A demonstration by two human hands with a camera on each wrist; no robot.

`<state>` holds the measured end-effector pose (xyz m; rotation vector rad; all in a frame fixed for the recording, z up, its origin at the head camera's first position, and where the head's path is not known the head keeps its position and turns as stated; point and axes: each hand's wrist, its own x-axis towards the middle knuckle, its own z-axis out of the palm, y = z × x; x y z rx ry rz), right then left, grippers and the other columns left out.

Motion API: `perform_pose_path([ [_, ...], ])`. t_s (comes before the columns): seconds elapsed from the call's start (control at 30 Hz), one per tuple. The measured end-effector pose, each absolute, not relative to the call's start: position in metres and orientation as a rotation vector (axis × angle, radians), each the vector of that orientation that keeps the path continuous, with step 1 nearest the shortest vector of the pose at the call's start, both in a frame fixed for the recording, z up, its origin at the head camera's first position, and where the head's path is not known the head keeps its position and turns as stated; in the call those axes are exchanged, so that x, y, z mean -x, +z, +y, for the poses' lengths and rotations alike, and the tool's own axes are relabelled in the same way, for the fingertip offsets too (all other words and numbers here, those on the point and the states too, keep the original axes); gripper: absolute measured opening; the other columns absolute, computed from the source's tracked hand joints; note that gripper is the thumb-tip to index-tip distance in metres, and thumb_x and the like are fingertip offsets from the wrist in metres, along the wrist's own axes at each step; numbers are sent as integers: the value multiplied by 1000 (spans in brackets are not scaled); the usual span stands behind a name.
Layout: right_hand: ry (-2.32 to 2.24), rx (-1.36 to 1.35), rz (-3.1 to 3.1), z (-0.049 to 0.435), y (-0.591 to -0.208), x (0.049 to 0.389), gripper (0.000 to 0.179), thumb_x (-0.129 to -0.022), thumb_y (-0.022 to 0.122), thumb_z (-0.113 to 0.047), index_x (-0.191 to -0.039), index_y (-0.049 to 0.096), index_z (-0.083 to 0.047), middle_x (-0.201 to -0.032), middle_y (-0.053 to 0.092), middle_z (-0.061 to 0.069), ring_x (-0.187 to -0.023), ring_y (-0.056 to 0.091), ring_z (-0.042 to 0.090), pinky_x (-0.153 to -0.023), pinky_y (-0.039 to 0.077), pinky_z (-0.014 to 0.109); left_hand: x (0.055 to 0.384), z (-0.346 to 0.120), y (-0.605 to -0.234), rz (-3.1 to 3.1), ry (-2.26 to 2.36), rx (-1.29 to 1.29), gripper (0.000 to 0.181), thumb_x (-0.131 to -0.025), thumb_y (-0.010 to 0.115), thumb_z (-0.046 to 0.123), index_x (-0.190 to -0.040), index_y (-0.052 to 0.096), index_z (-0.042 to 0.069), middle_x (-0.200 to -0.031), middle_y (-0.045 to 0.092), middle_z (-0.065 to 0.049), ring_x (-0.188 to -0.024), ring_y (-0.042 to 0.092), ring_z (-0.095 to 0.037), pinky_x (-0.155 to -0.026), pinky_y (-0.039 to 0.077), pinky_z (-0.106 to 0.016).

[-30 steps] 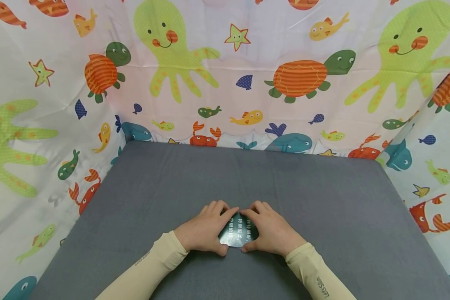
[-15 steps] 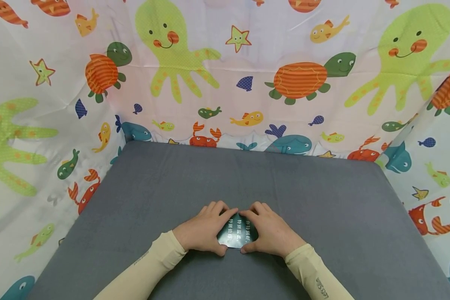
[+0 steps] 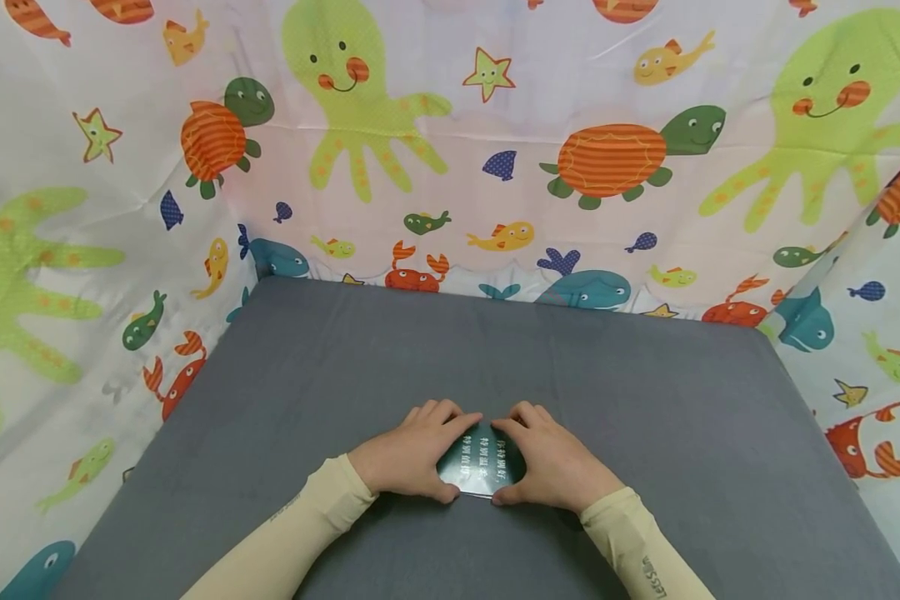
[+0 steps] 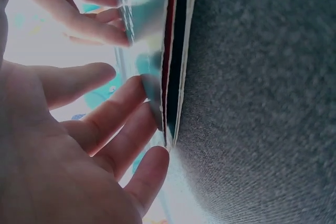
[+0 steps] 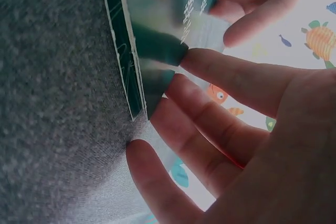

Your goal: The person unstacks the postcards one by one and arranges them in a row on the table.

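Observation:
A glossy dark green card (image 3: 480, 467) with lines of white characters lies at the near middle of the table. From the left, my left hand (image 3: 412, 454) holds it, index finger at the far edge and thumb at the near edge. My right hand (image 3: 555, 462) grips the opposite side in the same way. In the left wrist view, the card (image 4: 147, 40) shows stacked or folded layers with a thin gap, one of them red. The right wrist view shows the layered card (image 5: 157, 30) with a patterned lower layer. Some fingertips are hidden behind it.
A grey cloth-covered table (image 3: 420, 358) spreads around the hands. A white curtain (image 3: 450, 200) printed with sea animals hangs along its back and both sides.
The head view has shifted slightly. The right hand has moved a little away from the left, so the gap between the fingertips is wider. Both hands stay on the card.

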<state>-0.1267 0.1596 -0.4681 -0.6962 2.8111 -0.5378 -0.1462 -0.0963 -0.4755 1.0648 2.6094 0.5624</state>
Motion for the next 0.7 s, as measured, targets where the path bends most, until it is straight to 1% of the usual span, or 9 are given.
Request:
perform_pose_path([
  [0.13, -553, 695, 2802, 155, -466, 131, 93, -69, 100, -54, -145, 66, -12, -129, 58, -2, -115, 54, 15, -96, 58, 42, 148, -103, -474, 2596, 604, -1029, 99, -84, 88, 37, -168, 39, 17, -147, 52, 0, -130, 45, -17, -112, 44, -41],
  [0.33, -533, 684, 2802, 145, -457, 138, 92, -71, 99, -54, -145, 65, -13, -136, 63, 1, -126, 58, 22, -103, 58, 47, 153, -114, -468, 2592, 652, -1005, 98, -85, 88, 37, -168, 39, 18, -150, 51, 0, -133, 44, -19, -113, 43, -44],
  [0.47, -433, 738, 2838, 123, -449, 150, 92, -74, 95, -57, -148, 64, -13, -141, 65, 4, -129, 60, 25, -109, 56, 49, 161, -134, -460, 2619, 681, -982, 98, -84, 90, 36, -167, 41, 16, -151, 51, -2, -136, 44, -22, -116, 40, -49],
  [0.57, -357, 780, 2878, 101, -445, 163, 92, -76, 92, -60, -150, 63, -13, -144, 65, 5, -130, 60, 27, -111, 55, 51, 171, -154, -454, 2652, 704, -945, 98, -83, 91, 32, -166, 42, 14, -153, 51, -4, -137, 44, -24, -118, 38, -51],
  [0.7, -297, 849, 2895, 71, -445, 184, 91, -80, 89, -61, -152, 61, -12, -146, 64, 7, -133, 59, 27, -112, 56, 50, 189, -182, -454, 2679, 709, -844, 99, -83, 92, 29, -167, 41, 14, -157, 49, -6, -139, 45, -28, -117, 43, -53],
])
